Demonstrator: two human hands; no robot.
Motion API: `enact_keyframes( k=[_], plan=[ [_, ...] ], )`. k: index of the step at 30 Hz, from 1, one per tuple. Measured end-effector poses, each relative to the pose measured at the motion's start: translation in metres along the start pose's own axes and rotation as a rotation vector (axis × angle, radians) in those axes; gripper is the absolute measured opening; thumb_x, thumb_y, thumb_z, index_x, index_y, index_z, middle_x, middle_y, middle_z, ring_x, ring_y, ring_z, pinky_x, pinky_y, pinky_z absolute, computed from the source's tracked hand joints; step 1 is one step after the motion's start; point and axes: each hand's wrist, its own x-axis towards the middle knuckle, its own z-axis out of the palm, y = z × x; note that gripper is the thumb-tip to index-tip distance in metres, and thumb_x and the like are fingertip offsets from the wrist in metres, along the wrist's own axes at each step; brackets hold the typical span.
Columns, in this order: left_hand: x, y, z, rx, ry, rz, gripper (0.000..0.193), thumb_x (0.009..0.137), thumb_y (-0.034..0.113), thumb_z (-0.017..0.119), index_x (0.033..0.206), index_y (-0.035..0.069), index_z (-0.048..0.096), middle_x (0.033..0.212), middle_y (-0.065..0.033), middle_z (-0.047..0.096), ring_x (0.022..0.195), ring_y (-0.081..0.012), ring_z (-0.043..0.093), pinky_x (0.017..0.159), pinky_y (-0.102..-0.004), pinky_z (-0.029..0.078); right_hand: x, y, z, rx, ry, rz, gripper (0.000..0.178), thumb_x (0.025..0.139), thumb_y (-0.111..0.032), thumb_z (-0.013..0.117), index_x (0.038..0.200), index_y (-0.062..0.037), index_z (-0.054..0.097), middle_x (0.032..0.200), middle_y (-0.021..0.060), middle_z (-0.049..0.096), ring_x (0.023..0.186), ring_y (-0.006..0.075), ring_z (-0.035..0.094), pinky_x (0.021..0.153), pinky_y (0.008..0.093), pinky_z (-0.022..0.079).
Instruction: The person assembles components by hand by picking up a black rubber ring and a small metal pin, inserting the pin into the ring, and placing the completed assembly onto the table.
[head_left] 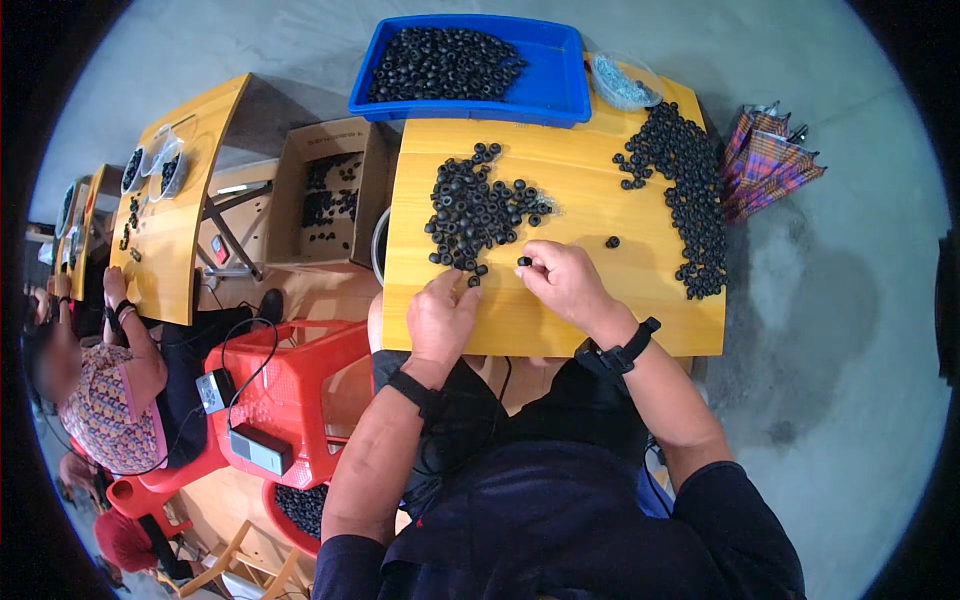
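My right hand (pixel 568 282) is over the wooden table, thumb and fingers closed on a small round black cap (pixel 524 261). To its left, my left hand (pixel 442 316) rests at the near edge of a loose pile of black caps (pixel 470 210). Its thumb and forefinger close around another black cap (pixel 474 282), partly hidden by the fingertips. Many caps in the pile show a hole in the middle. At the pile's right edge lie small clear bits (pixel 552 203), too fine to make out. A single black cap (pixel 612 242) lies apart, right of my right hand.
A blue tray (pixel 555 80) of black caps and a clear bowl (pixel 622 85) of pale bits stand at the table's far side. More caps (pixel 695 215) line the right edge. Beyond are a plaid umbrella (pixel 770 165), a cardboard box (pixel 290 190), a red stool (pixel 275 400) and a seated person.
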Motion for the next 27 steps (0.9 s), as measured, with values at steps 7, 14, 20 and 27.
enact_keyframes(
  k=[7, 14, 20, 27],
  plan=[
    [-0.008, 0.020, -0.008, -0.641, -0.060, -0.102, 0.021, 0.085, 0.012, 0.064, 0.104, 0.002, 0.067, 0.073, -0.0046, 0.064, 0.056, -0.0103, 0.055, 0.053, -0.0247, 0.047, -0.009, -0.026, -0.007, 0.016, 0.000, -0.204, 0.019, 0.081, -0.017, 0.069, 0.081, 0.0001, 0.060, 0.064, 0.0124, 0.061, 0.054, 0.0253, 0.060, 0.049, 0.0346, 0.046],
    [-0.024, 0.040, -0.038, -0.894, -0.427, -0.270, 0.022, 0.090, 0.005, 0.059, 0.111, 0.000, 0.063, 0.082, -0.0010, 0.062, 0.062, -0.0053, 0.052, 0.056, -0.0193, 0.044, -0.027, -0.045, 0.003, 0.865, -0.202, 0.382, 0.013, 0.087, -0.011, 0.066, 0.087, 0.0007, 0.063, 0.066, 0.0025, 0.060, 0.046, 0.0069, 0.054, 0.043, 0.0219, 0.045],
    [-0.028, 0.028, -0.042, -0.812, -0.485, -0.096, 0.023, 0.088, 0.003, 0.062, 0.111, -0.001, 0.063, 0.087, -0.0023, 0.064, 0.070, -0.0062, 0.056, 0.062, -0.0194, 0.048, -0.031, -0.034, 0.008, 1.419, -0.417, 0.708, 0.018, 0.086, -0.017, 0.068, 0.081, -0.0025, 0.059, 0.065, 0.0024, 0.057, 0.043, 0.0094, 0.054, 0.040, 0.0255, 0.049],
    [-0.026, 0.020, -0.035, -0.903, -0.423, -0.178, 0.020, 0.086, 0.005, 0.065, 0.105, 0.000, 0.065, 0.080, -0.0015, 0.063, 0.058, -0.0057, 0.056, 0.047, -0.0191, 0.045, -0.012, -0.032, 0.005, 1.148, -0.310, 0.641, 0.022, 0.090, -0.022, 0.064, 0.080, -0.0022, 0.060, 0.065, 0.0020, 0.058, 0.044, 0.0084, 0.054, 0.039, 0.0229, 0.046]
  ],
)
